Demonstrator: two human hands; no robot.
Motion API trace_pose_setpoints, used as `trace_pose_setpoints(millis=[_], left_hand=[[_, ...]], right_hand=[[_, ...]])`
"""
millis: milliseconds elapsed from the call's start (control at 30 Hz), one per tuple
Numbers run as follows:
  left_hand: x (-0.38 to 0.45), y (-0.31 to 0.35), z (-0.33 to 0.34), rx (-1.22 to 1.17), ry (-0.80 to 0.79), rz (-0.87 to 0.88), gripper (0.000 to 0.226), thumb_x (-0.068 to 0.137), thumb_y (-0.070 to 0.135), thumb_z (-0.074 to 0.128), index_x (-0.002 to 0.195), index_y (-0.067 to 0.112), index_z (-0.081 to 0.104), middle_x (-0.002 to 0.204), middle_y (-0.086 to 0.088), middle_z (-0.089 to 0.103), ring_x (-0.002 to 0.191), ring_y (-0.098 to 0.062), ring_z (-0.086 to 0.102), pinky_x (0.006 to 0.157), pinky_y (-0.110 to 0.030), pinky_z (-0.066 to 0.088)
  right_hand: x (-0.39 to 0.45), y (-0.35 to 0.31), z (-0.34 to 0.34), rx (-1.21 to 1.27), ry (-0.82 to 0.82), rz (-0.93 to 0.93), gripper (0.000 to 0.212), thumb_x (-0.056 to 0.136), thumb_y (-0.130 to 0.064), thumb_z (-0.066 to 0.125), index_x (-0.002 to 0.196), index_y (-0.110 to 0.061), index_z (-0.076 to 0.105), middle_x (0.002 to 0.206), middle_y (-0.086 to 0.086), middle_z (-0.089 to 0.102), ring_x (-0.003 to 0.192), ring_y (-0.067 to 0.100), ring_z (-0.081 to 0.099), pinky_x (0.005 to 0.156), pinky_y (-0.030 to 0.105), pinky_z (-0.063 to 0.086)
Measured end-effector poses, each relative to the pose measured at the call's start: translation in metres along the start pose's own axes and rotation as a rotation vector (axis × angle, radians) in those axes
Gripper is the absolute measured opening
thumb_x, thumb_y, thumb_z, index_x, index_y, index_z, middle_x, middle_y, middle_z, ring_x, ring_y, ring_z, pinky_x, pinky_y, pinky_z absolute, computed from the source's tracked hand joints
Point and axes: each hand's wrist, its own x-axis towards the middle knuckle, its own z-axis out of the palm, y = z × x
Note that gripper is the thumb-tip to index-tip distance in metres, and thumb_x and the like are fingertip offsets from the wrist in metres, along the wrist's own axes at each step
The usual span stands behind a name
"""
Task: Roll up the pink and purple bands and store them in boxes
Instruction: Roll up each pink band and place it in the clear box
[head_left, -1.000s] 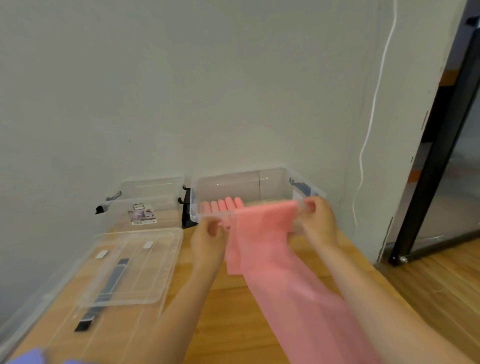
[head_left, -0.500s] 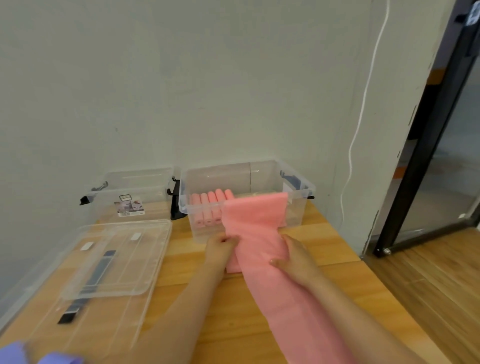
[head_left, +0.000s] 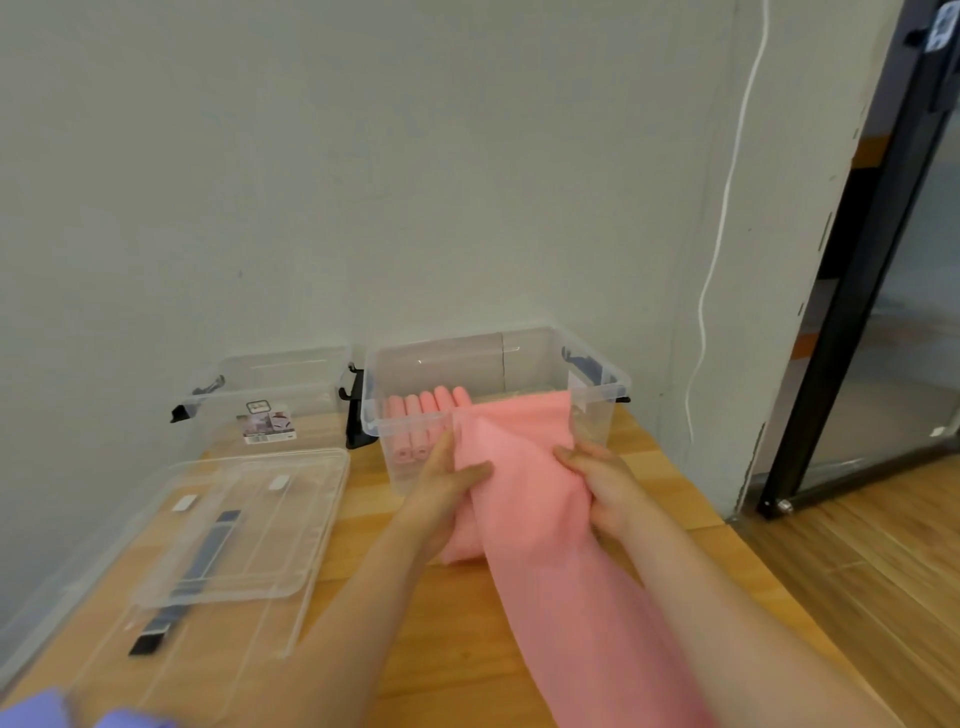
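band (head_left: 524, 499): plain pink, no pattern
rolls (head_left: 415, 410) in the box (head_left: 597, 410): the same pink
box: clear plastic, dark latches
lid (head_left: 244, 525) left of the box: clear, dark strip across it
table (head_left: 447, 649): light wood grain
wall (head_left: 363, 182): pale grey-green
cord (head_left: 722, 218): white

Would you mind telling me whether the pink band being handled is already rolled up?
Not rolled: the pink band lies spread, its far end draped over the box rim.
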Motion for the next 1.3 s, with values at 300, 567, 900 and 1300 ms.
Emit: trace_pose_setpoints(millis=[300, 567, 900, 1300], left_hand=[[0.020, 0.007, -0.011, 0.455, 0.203, 0.012, 0.071, 0.081, -0.013, 0.046, 0.138, 0.027, 0.036, 0.127, 0.001, 0.048, 0.106, -0.016, 0.050, 0.090, -0.030, 0.045], [-0.026, -0.025, -0.017, 0.932, 0.479, 0.174, 0.054, 0.083, 0.003, 0.057, 0.133, 0.008, 0.037, 0.136, -0.009, 0.043, 0.121, -0.026, 0.043, 0.091, -0.027, 0.036], [-0.090, -0.075, 0.019, 1.694, -0.115, 0.117, 0.060, 0.095, 0.048, 0.031, 0.148, 0.023, 0.014, 0.157, 0.001, 0.002, 0.144, -0.019, -0.003, 0.114, -0.040, -0.002], [-0.050, -0.056, 0.010, 1.784, -0.133, 0.047, 0.058, 0.098, 0.030, 0.030, 0.149, 0.012, 0.009, 0.157, -0.007, 0.006, 0.144, -0.021, 0.003, 0.115, -0.041, 0.003]], right_hand=[[0.019, -0.031, 0.009, -0.308, 0.078, -0.212, 0.054, 0.079, 0.015, 0.053, 0.125, -0.014, 0.048, 0.113, 0.014, 0.061, 0.087, 0.020, 0.060, 0.066, 0.027, 0.049], [-0.033, 0.003, -0.022, -0.898, 0.141, -0.112, 0.056, 0.080, -0.015, 0.070, 0.130, -0.006, 0.044, 0.128, 0.012, 0.050, 0.106, 0.020, 0.050, 0.081, 0.025, 0.040], [-0.134, 0.034, -0.056, -1.337, 0.030, -0.200, 0.060, 0.078, -0.004, 0.063, 0.135, -0.009, 0.043, 0.134, 0.010, 0.047, 0.124, 0.021, 0.043, 0.100, 0.015, 0.026], [-0.104, 0.033, -0.026, -1.671, -0.343, -0.320, 0.049, 0.097, -0.024, 0.041, 0.143, -0.010, 0.031, 0.152, 0.006, 0.026, 0.139, 0.015, 0.025, 0.109, 0.019, 0.014]])
